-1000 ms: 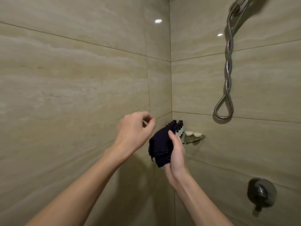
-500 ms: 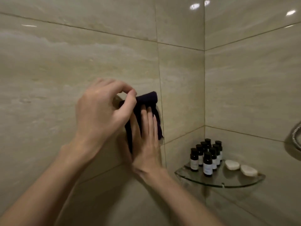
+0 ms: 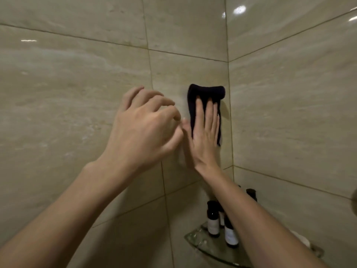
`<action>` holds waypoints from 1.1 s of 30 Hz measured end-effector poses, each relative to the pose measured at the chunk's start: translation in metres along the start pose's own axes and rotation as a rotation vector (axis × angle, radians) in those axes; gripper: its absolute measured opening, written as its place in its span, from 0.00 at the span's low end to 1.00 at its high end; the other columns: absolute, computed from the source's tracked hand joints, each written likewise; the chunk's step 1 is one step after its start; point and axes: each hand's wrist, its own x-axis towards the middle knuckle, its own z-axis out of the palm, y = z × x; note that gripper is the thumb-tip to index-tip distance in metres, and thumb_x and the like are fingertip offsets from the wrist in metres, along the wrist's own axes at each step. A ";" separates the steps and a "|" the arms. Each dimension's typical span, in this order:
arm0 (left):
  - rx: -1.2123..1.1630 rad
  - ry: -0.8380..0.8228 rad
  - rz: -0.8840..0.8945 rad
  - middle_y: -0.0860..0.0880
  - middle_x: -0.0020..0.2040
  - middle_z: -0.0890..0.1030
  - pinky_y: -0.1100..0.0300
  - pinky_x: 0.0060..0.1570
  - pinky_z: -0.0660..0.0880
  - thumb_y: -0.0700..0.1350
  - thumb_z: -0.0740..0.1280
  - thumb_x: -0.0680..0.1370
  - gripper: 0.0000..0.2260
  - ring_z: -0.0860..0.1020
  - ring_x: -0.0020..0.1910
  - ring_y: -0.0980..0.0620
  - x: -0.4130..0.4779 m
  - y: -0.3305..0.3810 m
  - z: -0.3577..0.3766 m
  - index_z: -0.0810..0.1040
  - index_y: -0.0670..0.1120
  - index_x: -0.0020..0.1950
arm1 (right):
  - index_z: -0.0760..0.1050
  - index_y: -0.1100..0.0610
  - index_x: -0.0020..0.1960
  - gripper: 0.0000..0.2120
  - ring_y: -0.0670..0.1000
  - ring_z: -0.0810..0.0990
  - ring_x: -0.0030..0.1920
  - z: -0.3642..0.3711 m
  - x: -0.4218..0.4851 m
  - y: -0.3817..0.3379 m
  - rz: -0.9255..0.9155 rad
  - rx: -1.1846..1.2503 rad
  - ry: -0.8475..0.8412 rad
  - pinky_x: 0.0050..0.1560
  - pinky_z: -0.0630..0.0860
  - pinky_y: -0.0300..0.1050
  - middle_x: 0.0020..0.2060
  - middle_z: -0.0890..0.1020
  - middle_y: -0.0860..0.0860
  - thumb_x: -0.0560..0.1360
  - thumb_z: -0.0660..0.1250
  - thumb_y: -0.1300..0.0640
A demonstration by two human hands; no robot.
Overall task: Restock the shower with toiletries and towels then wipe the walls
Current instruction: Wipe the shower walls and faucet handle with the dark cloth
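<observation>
A dark folded cloth lies flat against the beige tiled wall near the corner. My right hand presses it to the tile with straight, spread fingers. Just left of it, my left hand hovers in front of the wall with loosely curled fingers and holds nothing. Low in the corner, several small dark bottles with white labels stand on a glass corner shelf, partly hidden behind my right forearm.
The right-hand tiled wall meets the left one at the corner beside the cloth. A white soap shows on the shelf's right side behind my arm. A metal fitting edge peeks in at the far right.
The cloth went from held in mid-air to pressed on the wall, then slid right and up toward the corner. My left hand let go of it and drew back.
</observation>
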 end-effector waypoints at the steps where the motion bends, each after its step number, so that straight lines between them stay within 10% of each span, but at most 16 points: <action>1: 0.015 -0.006 0.003 0.50 0.56 0.84 0.47 0.71 0.63 0.56 0.62 0.78 0.14 0.77 0.62 0.46 0.007 -0.001 0.001 0.84 0.51 0.50 | 0.43 0.47 0.82 0.33 0.50 0.39 0.81 -0.004 0.007 0.008 0.007 0.013 0.004 0.80 0.40 0.54 0.82 0.45 0.53 0.81 0.43 0.35; 20: 0.372 0.058 0.136 0.46 0.62 0.81 0.47 0.59 0.72 0.56 0.58 0.76 0.22 0.78 0.59 0.41 0.091 -0.080 -0.070 0.79 0.48 0.64 | 0.36 0.53 0.81 0.39 0.59 0.36 0.80 -0.021 0.099 -0.068 -0.505 -0.186 -0.110 0.80 0.43 0.61 0.81 0.39 0.60 0.80 0.45 0.32; 27: 0.446 0.257 0.165 0.46 0.53 0.83 0.47 0.49 0.74 0.46 0.64 0.79 0.07 0.80 0.51 0.40 0.066 -0.106 -0.074 0.80 0.44 0.50 | 0.58 0.52 0.81 0.36 0.59 0.48 0.81 -0.013 0.113 -0.083 -0.956 -0.208 -0.101 0.80 0.49 0.58 0.81 0.54 0.59 0.78 0.57 0.37; 33: 0.520 0.206 -0.020 0.44 0.58 0.81 0.46 0.51 0.73 0.55 0.63 0.76 0.22 0.77 0.54 0.40 0.059 -0.129 -0.102 0.77 0.46 0.67 | 0.50 0.44 0.81 0.33 0.54 0.48 0.81 -0.027 0.187 -0.113 -0.932 -0.231 -0.108 0.80 0.43 0.51 0.81 0.53 0.54 0.80 0.47 0.34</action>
